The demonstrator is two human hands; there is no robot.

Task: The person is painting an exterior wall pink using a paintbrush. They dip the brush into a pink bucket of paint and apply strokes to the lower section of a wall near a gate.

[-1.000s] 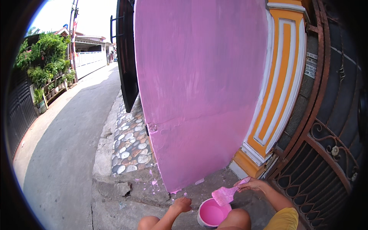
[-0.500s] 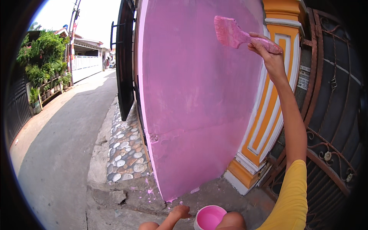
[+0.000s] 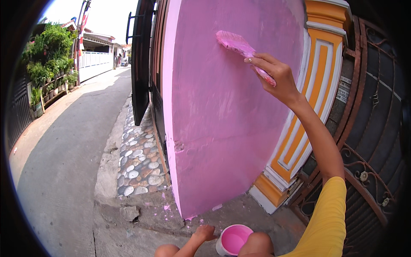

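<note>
My right hand [image 3: 274, 76] is closed round the handle of a wide paintbrush [image 3: 236, 43] coated in pink paint. The brush is tilted, its bristles pointing up and left against the upper part of the pink wall [image 3: 214, 107]. Low down, my left hand [image 3: 205, 232] hangs with its fingers loosely curled and nothing visible in them. Just right of it stands a white bucket [image 3: 220, 247] holding pink paint [image 3: 234, 239]. My knee covers part of the bucket's right side.
Right of the wall rise an orange and white pillar [image 3: 314, 103] and a brown metal gate [image 3: 372, 120]. A dark open shutter [image 3: 142, 64] sticks out at the left, above pebble-patterned tiles [image 3: 141, 167]. A broken concrete piece [image 3: 130, 213] lies near paint spatters. A road runs along the left.
My right hand has moved the brush left and slightly down, turning it so the bristles meet the wall. The view has shifted a little; my left hand stays beside the bucket.
</note>
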